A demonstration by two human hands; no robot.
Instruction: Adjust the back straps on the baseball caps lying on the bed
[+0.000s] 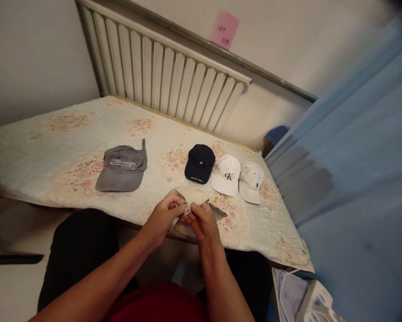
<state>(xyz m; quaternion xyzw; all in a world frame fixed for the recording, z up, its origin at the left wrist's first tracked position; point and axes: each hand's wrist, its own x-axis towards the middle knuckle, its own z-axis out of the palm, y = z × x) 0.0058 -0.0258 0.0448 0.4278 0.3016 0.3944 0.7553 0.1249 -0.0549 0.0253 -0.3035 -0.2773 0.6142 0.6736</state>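
Both of my hands hold a beige cap (193,195) above the front edge of the table. My left hand (164,218) pinches it by a small metal buckle (186,207) at its strap. Fingers bent, my right hand (205,220) grips the strap just beside the buckle; the fingertips partly hide it. Behind the right hand a flat greyish piece with a dark edge (219,212) sticks out, and I cannot tell what it is. Beyond my hands lie a navy cap (199,166), a white cap with black letters (226,175) and an off-white cap (251,182), side by side.
A grey cap (123,169) with its strap sticking up lies on the left of the floral tablecloth (160,120). A radiator (167,67) stands along the back, and a blue curtain (355,170) hangs at right. A white plastic object (317,300) is low on the right.
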